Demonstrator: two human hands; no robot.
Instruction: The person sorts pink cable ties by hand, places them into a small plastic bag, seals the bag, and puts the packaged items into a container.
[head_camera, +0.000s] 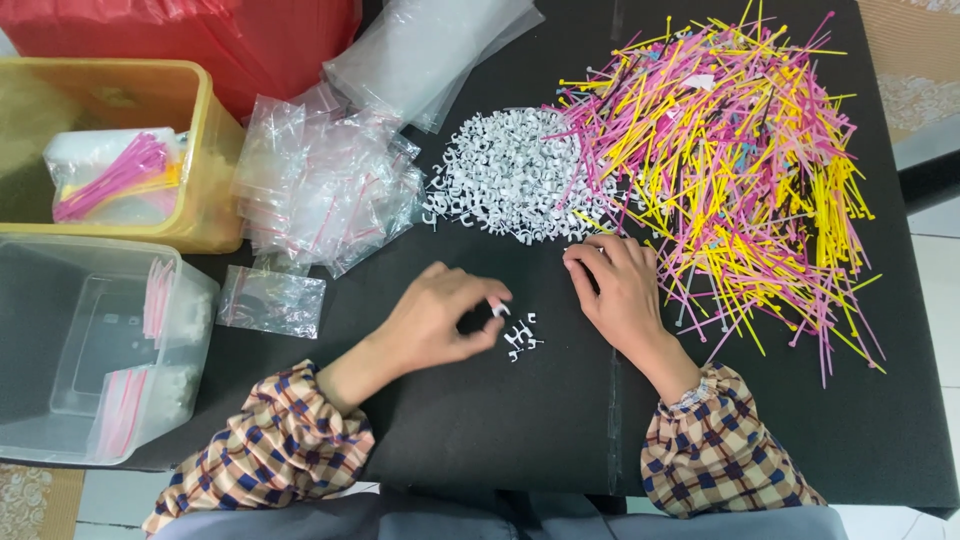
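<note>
My left hand (440, 318) pinches a small white cable clip (498, 310) just above a little cluster of white clips (520, 336) on the black table. My right hand (618, 290) rests palm down beside them, its fingers curled at the near edge of the big pile of white clips (515, 172). To the right of that pile spreads a large heap of pink and yellow cable ties (735, 150). Whether the right hand holds anything I cannot see.
A stack of small clear zip bags (320, 185) lies at the left, one bag (272, 300) apart. A yellow tub (205, 150) holds filled bags. A clear bin (190, 330) sits at the near left. A red bag (260, 40) is behind.
</note>
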